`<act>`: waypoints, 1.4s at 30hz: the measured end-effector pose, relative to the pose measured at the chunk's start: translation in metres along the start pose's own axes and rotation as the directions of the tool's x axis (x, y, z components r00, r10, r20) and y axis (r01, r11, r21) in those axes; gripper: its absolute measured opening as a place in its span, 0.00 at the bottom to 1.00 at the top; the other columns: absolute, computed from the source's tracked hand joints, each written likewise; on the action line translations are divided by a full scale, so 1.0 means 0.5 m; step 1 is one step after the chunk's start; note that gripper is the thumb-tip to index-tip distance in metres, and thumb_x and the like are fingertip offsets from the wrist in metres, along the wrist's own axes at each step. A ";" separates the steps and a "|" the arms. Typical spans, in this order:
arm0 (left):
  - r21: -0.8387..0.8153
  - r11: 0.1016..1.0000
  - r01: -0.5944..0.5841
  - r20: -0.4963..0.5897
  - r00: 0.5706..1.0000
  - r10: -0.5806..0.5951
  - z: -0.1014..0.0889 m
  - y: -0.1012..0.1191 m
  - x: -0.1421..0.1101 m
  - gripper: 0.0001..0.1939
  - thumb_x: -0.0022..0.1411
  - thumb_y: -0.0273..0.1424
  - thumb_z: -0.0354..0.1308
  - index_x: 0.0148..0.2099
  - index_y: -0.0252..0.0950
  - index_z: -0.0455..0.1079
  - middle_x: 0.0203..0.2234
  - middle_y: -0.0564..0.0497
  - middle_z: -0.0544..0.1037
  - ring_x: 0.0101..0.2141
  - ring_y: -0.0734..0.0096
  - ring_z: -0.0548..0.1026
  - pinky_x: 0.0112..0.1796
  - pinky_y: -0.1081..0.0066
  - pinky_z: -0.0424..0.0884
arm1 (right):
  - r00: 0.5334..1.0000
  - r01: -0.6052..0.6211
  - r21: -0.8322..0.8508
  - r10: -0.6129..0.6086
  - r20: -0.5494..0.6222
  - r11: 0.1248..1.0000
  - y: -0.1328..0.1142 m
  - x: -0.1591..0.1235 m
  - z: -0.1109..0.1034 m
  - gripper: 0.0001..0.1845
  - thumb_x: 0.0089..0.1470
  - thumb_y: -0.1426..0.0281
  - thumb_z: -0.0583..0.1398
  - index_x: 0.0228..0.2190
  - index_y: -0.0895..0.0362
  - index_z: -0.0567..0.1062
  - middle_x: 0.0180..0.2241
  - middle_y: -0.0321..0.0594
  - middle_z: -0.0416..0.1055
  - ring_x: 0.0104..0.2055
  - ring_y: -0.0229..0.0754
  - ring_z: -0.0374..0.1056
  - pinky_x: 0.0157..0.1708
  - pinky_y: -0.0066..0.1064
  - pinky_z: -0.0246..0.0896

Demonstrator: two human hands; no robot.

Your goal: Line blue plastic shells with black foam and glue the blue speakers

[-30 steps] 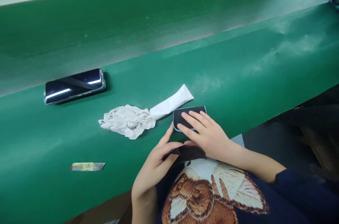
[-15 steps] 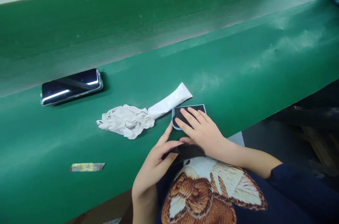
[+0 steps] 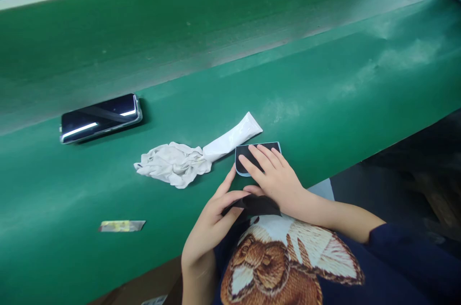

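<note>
My right hand (image 3: 275, 177) lies flat, fingers stretched, on a small black pad with a pale blue rim (image 3: 244, 153) near the front edge of the green belt (image 3: 324, 103). Just nearer to me, my left hand (image 3: 212, 223) pinches the end of a thin black sheet (image 3: 261, 205) between thumb and fingers; the sheet runs under my right palm. A crumpled white cloth (image 3: 173, 163) and a white tube (image 3: 232, 138) lie directly left of the pad.
A dark phone (image 3: 101, 117) lies face up at the belt's far left, by the raised green side wall. A small yellowish foil wrapper (image 3: 121, 225) sits near the front edge at left. Dark floor shows beyond the belt at right.
Almost nothing moved; both hands keep their places on the pad and the black sheet, with only a slight shift of the view.
</note>
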State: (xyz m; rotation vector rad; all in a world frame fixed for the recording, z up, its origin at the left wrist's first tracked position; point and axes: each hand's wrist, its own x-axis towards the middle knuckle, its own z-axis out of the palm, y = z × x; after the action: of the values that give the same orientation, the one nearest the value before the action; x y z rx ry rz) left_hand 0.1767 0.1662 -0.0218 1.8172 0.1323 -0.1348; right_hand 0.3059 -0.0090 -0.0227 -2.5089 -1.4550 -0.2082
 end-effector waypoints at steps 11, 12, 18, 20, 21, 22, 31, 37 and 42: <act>0.005 1.000 0.030 0.012 0.999 -0.031 -0.002 0.002 0.000 0.15 0.70 0.28 0.54 0.52 0.43 0.79 0.71 0.46 0.57 0.70 0.55 0.52 0.63 0.60 0.63 | 0.995 -0.095 0.049 0.094 0.019 0.994 -0.018 0.018 0.005 0.33 0.67 0.49 0.51 0.60 0.58 0.72 0.57 0.56 0.70 0.59 0.56 0.63 0.60 0.49 0.59; 0.007 0.999 0.035 0.012 0.999 -0.035 -0.003 0.003 0.001 0.15 0.70 0.28 0.54 0.52 0.42 0.79 0.71 0.46 0.56 0.70 0.55 0.52 0.64 0.60 0.63 | 0.995 -0.090 0.052 0.088 0.036 0.995 -0.016 0.017 0.002 0.32 0.67 0.50 0.52 0.61 0.58 0.71 0.58 0.55 0.70 0.60 0.56 0.63 0.61 0.50 0.59; 0.010 0.999 0.033 0.022 0.999 -0.034 -0.001 0.010 0.007 0.14 0.71 0.31 0.53 0.50 0.41 0.80 0.71 0.45 0.55 0.70 0.56 0.53 0.64 0.62 0.62 | 0.990 -0.130 0.199 0.137 -0.020 0.971 0.055 0.006 -0.061 0.29 0.69 0.58 0.52 0.64 0.60 0.63 0.62 0.55 0.65 0.64 0.54 0.60 0.64 0.51 0.56; 0.015 1.000 0.027 0.031 0.999 -0.028 -0.001 0.012 0.008 0.14 0.71 0.31 0.53 0.50 0.40 0.80 0.71 0.45 0.54 0.70 0.56 0.53 0.63 0.63 0.63 | 0.991 -0.131 0.228 0.133 0.007 0.965 0.089 0.005 -0.077 0.34 0.67 0.56 0.55 0.66 0.62 0.59 0.64 0.57 0.62 0.65 0.55 0.59 0.64 0.52 0.58; 0.020 0.999 0.027 0.033 0.999 -0.028 -0.001 0.012 0.009 0.14 0.71 0.32 0.53 0.50 0.40 0.80 0.72 0.44 0.53 0.70 0.55 0.53 0.62 0.63 0.63 | 0.993 -0.113 0.222 0.106 0.045 0.968 0.102 0.006 -0.080 0.37 0.65 0.54 0.57 0.66 0.63 0.57 0.65 0.58 0.60 0.66 0.56 0.59 0.63 0.54 0.59; 0.026 0.999 0.026 0.034 0.999 -0.027 -0.001 0.012 0.009 0.14 0.71 0.32 0.53 0.50 0.40 0.80 0.72 0.44 0.53 0.70 0.55 0.54 0.62 0.63 0.64 | 0.994 -0.086 0.208 0.069 0.088 0.974 0.111 0.009 -0.079 0.41 0.63 0.52 0.60 0.66 0.64 0.57 0.65 0.59 0.59 0.66 0.57 0.58 0.64 0.55 0.58; 0.050 0.999 -0.004 0.016 1.000 0.003 0.006 0.008 0.009 0.14 0.70 0.32 0.55 0.50 0.37 0.79 0.70 0.39 0.55 0.67 0.53 0.61 0.62 0.61 0.64 | 0.974 0.059 0.108 -0.081 0.213 0.992 0.093 0.047 -0.059 0.40 0.50 0.57 0.71 0.57 0.65 0.67 0.51 0.55 0.71 0.54 0.59 0.66 0.61 0.57 0.60; 0.027 0.999 -0.047 0.011 0.999 0.047 0.010 0.008 -0.001 0.14 0.69 0.29 0.54 0.50 0.37 0.79 0.69 0.39 0.58 0.67 0.55 0.61 0.62 0.60 0.63 | 0.973 0.045 0.088 -0.063 0.220 0.995 0.084 0.032 -0.069 0.40 0.44 0.56 0.74 0.51 0.65 0.70 0.47 0.54 0.72 0.49 0.58 0.68 0.53 0.51 0.66; 0.027 0.999 -0.041 0.022 0.999 0.041 0.018 0.016 -0.024 0.14 0.69 0.28 0.53 0.49 0.38 0.80 0.69 0.39 0.59 0.68 0.53 0.60 0.61 0.60 0.65 | 0.975 0.063 0.131 -0.089 0.203 0.989 0.077 0.017 -0.071 0.46 0.39 0.56 0.77 0.52 0.66 0.67 0.48 0.53 0.73 0.50 0.57 0.70 0.57 0.52 0.63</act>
State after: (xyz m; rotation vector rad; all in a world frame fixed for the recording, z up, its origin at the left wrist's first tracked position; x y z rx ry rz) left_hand 0.1658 0.1551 -0.0145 1.8446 0.0780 -0.1278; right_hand 0.3433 -0.0300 0.0084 -2.4371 -1.5904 0.1333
